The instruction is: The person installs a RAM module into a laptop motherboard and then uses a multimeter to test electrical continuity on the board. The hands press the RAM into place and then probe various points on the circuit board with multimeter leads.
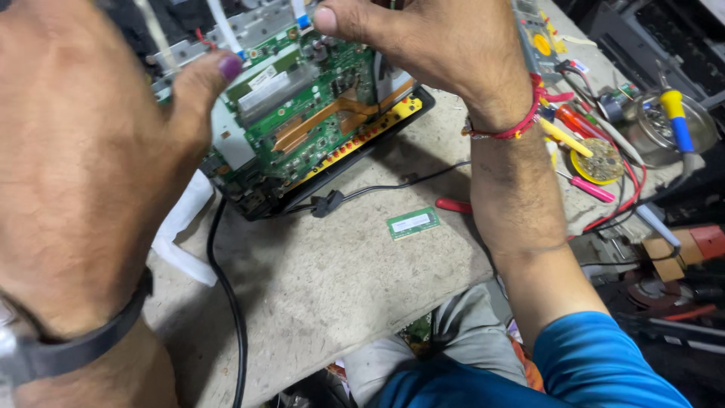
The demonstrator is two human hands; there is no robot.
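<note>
Both hands raised, fingers loosely curled, neither closed on anything.

Left hand (83, 159) fills the view from 9 toward 11 o'clock, back of hand up, thumb extended toward 1 o'clock, dark band at the wrist. Right hand (430, 45) sits at 12 o'clock, forearm running down to 5 o'clock, red thread at the wrist, blue sleeve at the elbow.

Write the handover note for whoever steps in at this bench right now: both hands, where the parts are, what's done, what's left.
Left hand: open, thumb against the left edge of the green circuit board.
Right hand: over the board's top right, thumb on its upper edge; grip unclear.
Board sits tilted in a black tray on the worktop, cables attached.
Done: a small green memory module lies loose on the worktop.
Left: board not yet freed. Screwdrivers lie to the right.
</note>
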